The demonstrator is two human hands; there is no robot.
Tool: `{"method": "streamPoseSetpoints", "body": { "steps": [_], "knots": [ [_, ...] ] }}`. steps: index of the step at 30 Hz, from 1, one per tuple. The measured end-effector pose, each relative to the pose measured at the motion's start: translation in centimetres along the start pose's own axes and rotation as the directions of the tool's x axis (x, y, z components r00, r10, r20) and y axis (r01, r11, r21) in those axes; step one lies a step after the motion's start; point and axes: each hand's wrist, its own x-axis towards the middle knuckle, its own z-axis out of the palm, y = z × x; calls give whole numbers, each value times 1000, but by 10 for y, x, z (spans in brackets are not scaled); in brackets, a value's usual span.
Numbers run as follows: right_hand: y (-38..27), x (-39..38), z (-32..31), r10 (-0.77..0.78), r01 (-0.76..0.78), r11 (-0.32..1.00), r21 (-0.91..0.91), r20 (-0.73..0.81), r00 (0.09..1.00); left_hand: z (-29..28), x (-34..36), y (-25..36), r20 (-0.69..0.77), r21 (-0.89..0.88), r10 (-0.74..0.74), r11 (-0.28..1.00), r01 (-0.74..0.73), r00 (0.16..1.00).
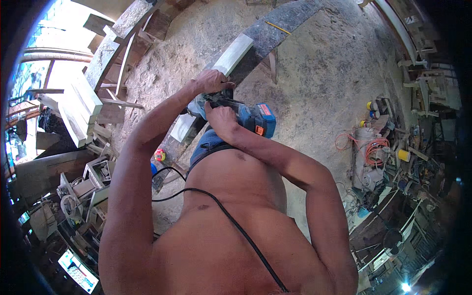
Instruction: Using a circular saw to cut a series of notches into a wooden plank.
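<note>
A cordless power saw (236, 109) with a black body, a pale metal guard and a blue battery pack rests across a light wooden board (234, 53), close to my waist. My right hand (222, 120) is wrapped round its rear handle. Farther forward, my left hand (212, 81) has its fingers curled over the front of the same saw, beside the board. The near end of the board shows again past the guard. My hands and the housing hide the blade and the place where it meets the wood. Under the board runs a dark, narrow bench (268, 30).
A thin yellow stick (278, 27) lies on the bench's far part. Stacked timber (81, 105) stands at the left. A red and yellow tape measure (160, 155) is near my left side. An orange cord (376, 150) and tools clutter the right. Sawdust covers the floor (339, 64).
</note>
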Motion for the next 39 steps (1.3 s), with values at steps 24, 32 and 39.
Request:
{"method": "streamPoseSetpoints", "body": {
  "steps": [24,32,39],
  "knots": [
    [28,8,-3,169,-180,966,185,74,983,70,50,-97,193,-817,401,571,-79,895],
    [30,5,2,195,-195,960,200,23,981,46,80,-77,482,-241,340,937,-251,808],
    [39,6,6,264,-266,937,228,37,964,30,84,-51,574,-362,364,916,-171,733]
  ]
}}
